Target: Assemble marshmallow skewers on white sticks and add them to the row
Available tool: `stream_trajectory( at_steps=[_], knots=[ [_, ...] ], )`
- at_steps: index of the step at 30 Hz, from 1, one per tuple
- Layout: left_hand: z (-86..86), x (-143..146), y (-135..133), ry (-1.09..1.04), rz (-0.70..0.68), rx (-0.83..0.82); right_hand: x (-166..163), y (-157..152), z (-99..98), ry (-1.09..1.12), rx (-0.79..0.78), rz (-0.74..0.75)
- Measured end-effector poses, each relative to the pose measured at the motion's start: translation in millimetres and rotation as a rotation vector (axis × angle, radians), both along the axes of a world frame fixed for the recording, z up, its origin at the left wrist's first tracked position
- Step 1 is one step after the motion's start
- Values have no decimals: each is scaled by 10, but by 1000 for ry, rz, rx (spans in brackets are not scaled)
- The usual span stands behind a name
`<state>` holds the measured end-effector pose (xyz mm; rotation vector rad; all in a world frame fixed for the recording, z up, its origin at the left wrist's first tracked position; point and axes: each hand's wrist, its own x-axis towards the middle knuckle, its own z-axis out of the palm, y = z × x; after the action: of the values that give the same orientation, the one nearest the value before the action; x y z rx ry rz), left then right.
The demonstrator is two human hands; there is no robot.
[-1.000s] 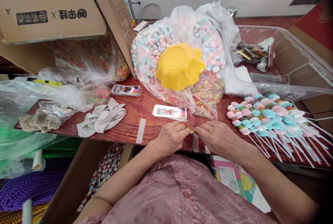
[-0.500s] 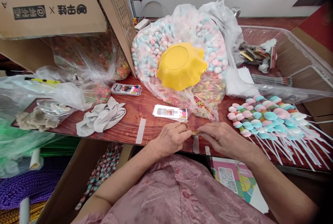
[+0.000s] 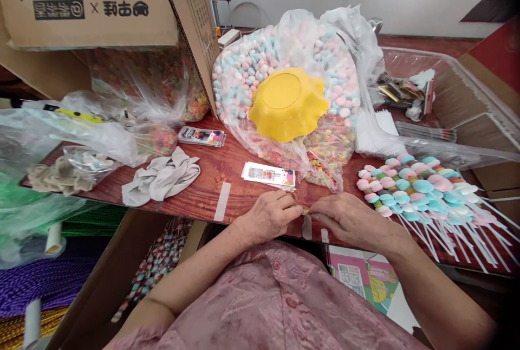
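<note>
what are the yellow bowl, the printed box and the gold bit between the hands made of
Yellow bowl: probably plastic, smooth, satin, evenly coloured.
Printed box: corrugated cardboard, matt, its fluted edge showing.
Gold bit: perhaps metal or foil, from its tint; too small to tell.

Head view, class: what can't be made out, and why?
All in the head view:
Small golden item: mostly hidden by left hand and right hand.
Clear bag: middle covered by yellow bowl.
White cards: fine print too small.
Cardboard box: left end cut off by picture edge.
</note>
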<state>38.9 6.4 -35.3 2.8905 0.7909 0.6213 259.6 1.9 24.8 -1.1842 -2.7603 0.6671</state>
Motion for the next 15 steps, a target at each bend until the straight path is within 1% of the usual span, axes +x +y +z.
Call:
stream_trajectory(
  at_steps=[3, 6, 8, 12, 15],
  knots=[
    [-4, -32, -33, -24, 5, 18, -30, -33, 11, -53, 63, 39],
    [1, -73, -73, -38, 6, 18, -72, -84, -21, -77, 129, 71],
    [12, -102, -102, -42, 9, 15, -119, -132, -60, -82, 202, 83],
    [39, -169, -176, -38, 33, 30, -227, -248, -131, -98, 398, 117],
    [44, -240, -243, -47, 56, 43, -282, -311, -156, -86, 474, 141]
  ],
)
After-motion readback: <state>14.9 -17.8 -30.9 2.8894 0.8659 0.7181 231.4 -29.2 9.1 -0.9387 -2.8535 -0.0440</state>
